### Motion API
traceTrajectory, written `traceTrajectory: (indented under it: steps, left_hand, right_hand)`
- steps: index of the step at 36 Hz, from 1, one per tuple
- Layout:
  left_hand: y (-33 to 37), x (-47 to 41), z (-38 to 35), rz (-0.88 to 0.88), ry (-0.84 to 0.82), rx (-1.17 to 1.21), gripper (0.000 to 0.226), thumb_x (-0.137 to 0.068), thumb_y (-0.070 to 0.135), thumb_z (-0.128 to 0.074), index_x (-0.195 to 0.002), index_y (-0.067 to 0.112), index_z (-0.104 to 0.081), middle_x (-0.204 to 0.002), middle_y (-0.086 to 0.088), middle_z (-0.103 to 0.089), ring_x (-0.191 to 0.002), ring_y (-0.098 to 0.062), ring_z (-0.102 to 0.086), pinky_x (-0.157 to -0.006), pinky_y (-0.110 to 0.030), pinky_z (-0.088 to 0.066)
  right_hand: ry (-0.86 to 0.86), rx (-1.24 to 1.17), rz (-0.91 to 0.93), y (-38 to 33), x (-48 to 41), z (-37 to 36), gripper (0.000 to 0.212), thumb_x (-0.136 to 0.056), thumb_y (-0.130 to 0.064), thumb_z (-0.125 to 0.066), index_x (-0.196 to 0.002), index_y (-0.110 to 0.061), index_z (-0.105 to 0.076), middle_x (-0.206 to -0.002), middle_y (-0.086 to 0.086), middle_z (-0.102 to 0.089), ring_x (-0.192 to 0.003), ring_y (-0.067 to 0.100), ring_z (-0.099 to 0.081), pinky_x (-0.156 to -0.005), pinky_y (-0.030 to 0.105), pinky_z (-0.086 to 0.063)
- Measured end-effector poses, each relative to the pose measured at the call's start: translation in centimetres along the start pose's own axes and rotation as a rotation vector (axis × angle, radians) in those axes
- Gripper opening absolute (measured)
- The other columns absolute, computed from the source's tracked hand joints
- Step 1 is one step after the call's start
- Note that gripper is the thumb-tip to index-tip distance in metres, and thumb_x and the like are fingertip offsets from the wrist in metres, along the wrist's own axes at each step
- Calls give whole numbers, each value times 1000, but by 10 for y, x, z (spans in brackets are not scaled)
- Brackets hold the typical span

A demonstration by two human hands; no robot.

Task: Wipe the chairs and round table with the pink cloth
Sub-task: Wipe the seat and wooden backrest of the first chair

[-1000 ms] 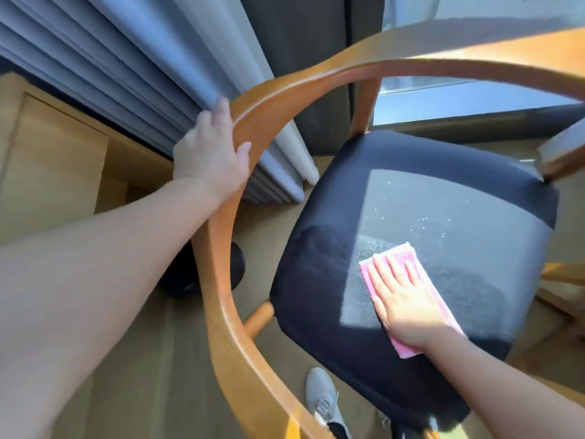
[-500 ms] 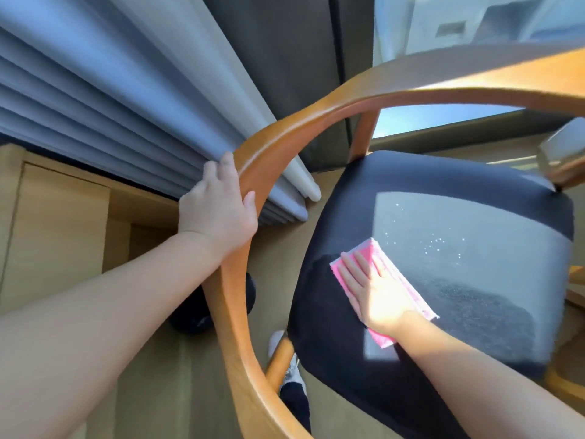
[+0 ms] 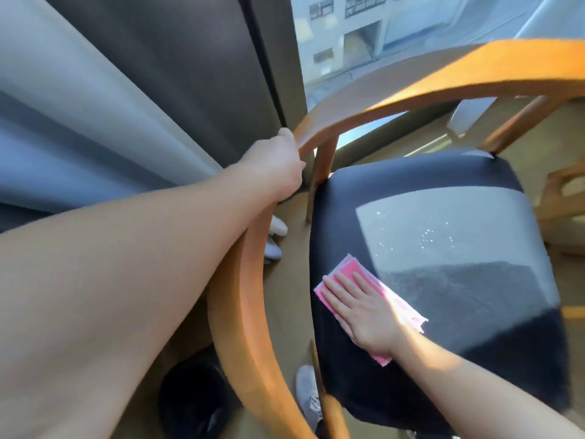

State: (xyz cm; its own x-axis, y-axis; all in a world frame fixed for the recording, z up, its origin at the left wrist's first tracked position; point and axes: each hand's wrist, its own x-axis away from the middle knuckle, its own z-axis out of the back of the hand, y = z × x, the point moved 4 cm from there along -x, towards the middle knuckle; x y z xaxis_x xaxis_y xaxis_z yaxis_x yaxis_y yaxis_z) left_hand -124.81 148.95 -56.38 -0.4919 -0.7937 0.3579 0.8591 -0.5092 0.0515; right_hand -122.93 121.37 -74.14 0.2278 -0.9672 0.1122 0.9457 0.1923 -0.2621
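The right hand [image 3: 364,307] is pressing flat, straight fingers on the pink cloth [image 3: 348,269] near the seat's [image 3: 443,191] left edge, while the left hand [image 3: 272,166] is gripping the chair's curved rail [image 3: 395,90], fingers curled round it.

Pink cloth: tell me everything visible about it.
The cloth is pink, thin fabric, folded into a flat rectangle with stacked layers showing at its far corner. It lies flat on the dark seat, near the seat's edge on the person's left, partly in sunlight. The right hand presses on it with straight fingers and hides its middle; pink shows beyond the fingertips, along the sunlit side and by the wrist.
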Motion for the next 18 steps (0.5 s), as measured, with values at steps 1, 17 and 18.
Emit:
traceTrajectory:
  steps: [1,17,18]
  left_hand:
    - [4,-7,1,-13,2,25,31,-93,40,-48,-97,13,-34,-85,-9,-52,-69,-26,-49,-58,-36,-37]
    - [23,-37,9,-188,80,187,42,-87,49,-56,-97,14,-36,-74,4,-47,-68,-21,-53,-54,-34,-40]
    - [23,-37,9,-188,83,185,42,-87,49,-56,-97,14,-36,-73,4,-46,-69,-23,-54,-56,-35,-42]
  right_hand:
    - [-10,18,8,0,-1,0,51,-97,-34,-36,-144,-17,-47,-151,5,-40,-139,27,-39,-112,47,-24]
    - [49,-49,8,13,-36,4,48,-98,-34,-40,-143,-21,-48,-151,2,-41,-139,22,-40,-116,43,-24]
    - [52,-58,-15,19,-48,8,49,-98,-34,-39,-144,-21,-47,-152,2,-40,-140,22,-39,-117,43,-25]
